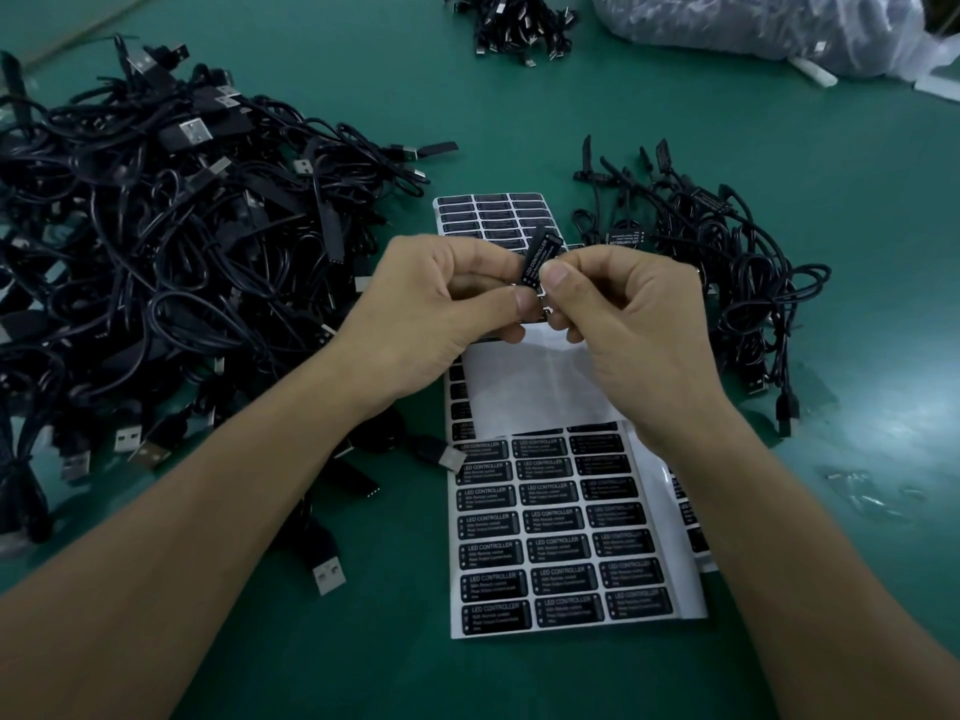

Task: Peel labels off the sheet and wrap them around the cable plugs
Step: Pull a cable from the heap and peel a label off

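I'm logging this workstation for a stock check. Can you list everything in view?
plug: one, black, white-printed label on it, pinched between both hands at centre.
label sheets: several overlapping, white with black labels, under the hands, running toward the near edge.
big cable pile: one, black, left of the sheets.
small cable pile: one, black, right of the sheets.
cable bundle: one, black, far edge, centre.
plastic bag: one, clear-grey, far right corner.
table: one, green, under everything.
left hand: one, pinches the plug.
right hand: one, pinches the plug.
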